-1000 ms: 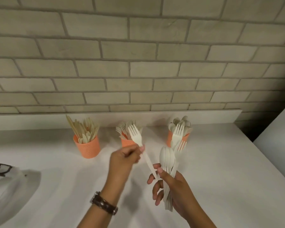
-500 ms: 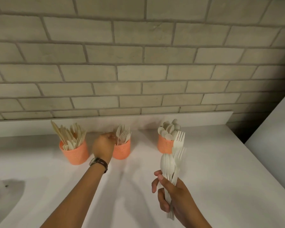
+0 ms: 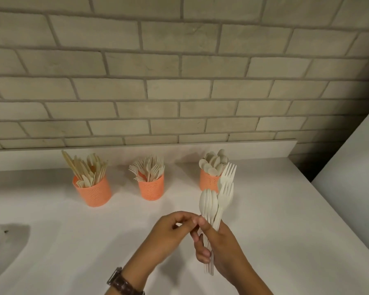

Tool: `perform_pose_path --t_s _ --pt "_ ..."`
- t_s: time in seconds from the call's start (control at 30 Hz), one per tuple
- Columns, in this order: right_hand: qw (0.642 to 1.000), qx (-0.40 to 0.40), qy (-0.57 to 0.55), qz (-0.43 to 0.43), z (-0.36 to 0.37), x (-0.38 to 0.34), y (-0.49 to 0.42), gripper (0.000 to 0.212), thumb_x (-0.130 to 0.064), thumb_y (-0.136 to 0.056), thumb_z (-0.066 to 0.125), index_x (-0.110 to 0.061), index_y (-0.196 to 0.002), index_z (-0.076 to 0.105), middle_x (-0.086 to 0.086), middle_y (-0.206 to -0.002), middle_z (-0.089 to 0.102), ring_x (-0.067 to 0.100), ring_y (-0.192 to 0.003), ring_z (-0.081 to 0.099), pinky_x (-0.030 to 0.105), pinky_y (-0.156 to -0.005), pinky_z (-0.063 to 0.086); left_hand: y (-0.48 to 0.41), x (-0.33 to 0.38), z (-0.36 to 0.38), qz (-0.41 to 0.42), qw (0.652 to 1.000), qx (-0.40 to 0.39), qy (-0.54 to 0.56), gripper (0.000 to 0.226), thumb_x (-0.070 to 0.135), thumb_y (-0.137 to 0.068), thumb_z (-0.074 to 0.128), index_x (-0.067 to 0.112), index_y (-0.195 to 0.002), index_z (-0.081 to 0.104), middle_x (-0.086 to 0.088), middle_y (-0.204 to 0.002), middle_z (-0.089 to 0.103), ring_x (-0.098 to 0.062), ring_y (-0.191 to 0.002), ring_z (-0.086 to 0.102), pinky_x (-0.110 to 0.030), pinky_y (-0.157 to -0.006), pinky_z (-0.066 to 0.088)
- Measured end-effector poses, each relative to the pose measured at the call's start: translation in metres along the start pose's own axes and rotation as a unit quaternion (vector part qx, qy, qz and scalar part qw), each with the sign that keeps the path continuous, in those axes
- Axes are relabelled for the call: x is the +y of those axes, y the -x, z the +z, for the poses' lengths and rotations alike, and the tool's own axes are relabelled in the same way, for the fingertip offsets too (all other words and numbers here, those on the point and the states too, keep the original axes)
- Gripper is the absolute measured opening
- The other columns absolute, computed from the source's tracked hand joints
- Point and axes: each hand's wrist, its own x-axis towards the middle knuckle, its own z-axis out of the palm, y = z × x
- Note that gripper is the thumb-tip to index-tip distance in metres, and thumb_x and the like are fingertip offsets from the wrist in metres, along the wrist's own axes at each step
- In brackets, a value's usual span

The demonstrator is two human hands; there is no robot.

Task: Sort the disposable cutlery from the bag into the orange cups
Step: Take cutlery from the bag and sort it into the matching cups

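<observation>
Three orange cups stand in a row near the wall: the left cup (image 3: 93, 192) holds knives, the middle cup (image 3: 151, 189) holds forks, the right cup (image 3: 209, 181) holds spoons. My right hand (image 3: 219, 245) grips a bundle of white cutlery (image 3: 216, 201), spoons and forks, upright in front of the right cup. My left hand (image 3: 170, 233) is beside it, fingertips pinched at the bundle's left edge just below the spoon heads. Whether the fingers hold a piece I cannot tell.
The white counter (image 3: 285, 220) ends at a brick wall (image 3: 179, 81) behind the cups. The bag (image 3: 0, 237) shows at the left edge. A white surface (image 3: 354, 162) rises at the right.
My left hand put a fork into the middle cup, then came back empty to the bundle in my right hand. The bundle has stayed in place.
</observation>
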Motion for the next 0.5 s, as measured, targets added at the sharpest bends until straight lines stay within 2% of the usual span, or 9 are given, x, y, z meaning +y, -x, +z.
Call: perform_pose_path --t_s 0.07,0.13,0.2,0.27,0.37,0.43,0.5 --pt "1.000 -0.007 0.010 0.006 -0.002 0.000 0.003 0.059 -0.052 -0.087 0.050 0.005 -0.101 0.055 0.006 -0.056 0.049 0.013 -0.036 0.033 0.021 -0.040 0.031 0.003 -0.001 0.002 0.006 1.000 -0.004 0.002 0.012 0.028 -0.086 0.063 0.032 -0.095 0.070 0.010 -0.076 0.068 0.003 -0.071 0.058 -0.017 -0.076 0.043" --pt "0.999 0.001 0.017 0.028 -0.002 0.000 0.005 0.064 -0.059 -0.083 0.039 0.002 -0.102 0.052 0.006 -0.050 0.045 0.013 -0.037 0.032 0.021 -0.040 0.029 0.004 -0.003 0.005 0.027 0.999 0.004 -0.017 0.017 0.033 -0.078 0.072 0.042 -0.092 0.069 0.016 -0.082 0.063 0.002 -0.065 0.047 -0.012 -0.071 0.040" --pt "0.999 0.010 0.008 0.050 0.001 -0.002 0.007 0.067 -0.063 -0.077 0.034 -0.001 -0.097 0.051 0.008 -0.049 0.043 0.013 -0.035 0.030 0.018 -0.039 0.027 0.005 -0.003 0.011 0.043 0.997 0.033 -0.047 0.016 0.034 -0.072 0.075 0.033 -0.087 0.069 0.016 -0.079 0.057 0.000 -0.065 0.042 -0.009 -0.067 0.039" --pt "0.998 0.027 0.011 0.050 0.003 -0.004 0.008 0.069 -0.066 -0.075 0.029 -0.003 -0.090 0.051 0.007 -0.046 0.046 0.012 -0.033 0.029 0.015 -0.038 0.025 0.004 -0.003 0.018 0.050 0.995 0.070 -0.043 0.010 0.024 -0.072 0.077 0.021 -0.075 0.067 0.012 -0.074 0.055 -0.002 -0.066 0.043 -0.009 -0.064 0.038" --pt "0.998 0.044 0.043 0.019 0.002 -0.006 0.010 0.071 -0.067 -0.076 0.021 -0.003 -0.078 0.052 0.006 -0.039 0.046 0.013 -0.029 0.030 0.016 -0.038 0.026 0.006 -0.001 0.029 0.061 0.994 0.088 -0.017 0.019 0.018 -0.073 0.076 0.032 -0.064 0.068 0.014 -0.071 0.056 -0.007 -0.070 0.048 -0.015 -0.063 0.040" --pt "0.997 0.047 0.056 0.000 0.002 -0.007 0.012 0.075 -0.066 -0.078 0.017 0.000 -0.073 0.053 0.008 -0.035 0.042 0.016 -0.026 0.034 0.019 -0.037 0.030 0.008 -0.001 0.036 0.064 0.992 0.104 0.013 0.016 0.023 -0.073 0.075 0.038 -0.068 0.070 0.019 -0.076 0.061 -0.011 -0.071 0.054 -0.022 -0.066 0.045" --pt "0.996 0.048 0.067 -0.020 0.003 -0.009 0.013 0.081 -0.063 -0.080 0.014 0.007 -0.077 0.056 0.009 -0.032 0.041 0.018 -0.025 0.039 0.022 -0.036 0.035 0.011 0.002 0.043 0.069 0.989 0.119 0.059 0.008 0.026 -0.071 0.072 0.031 -0.077 0.074 0.016 -0.089 0.065 -0.019 -0.065 0.060 -0.032 -0.066 0.051"
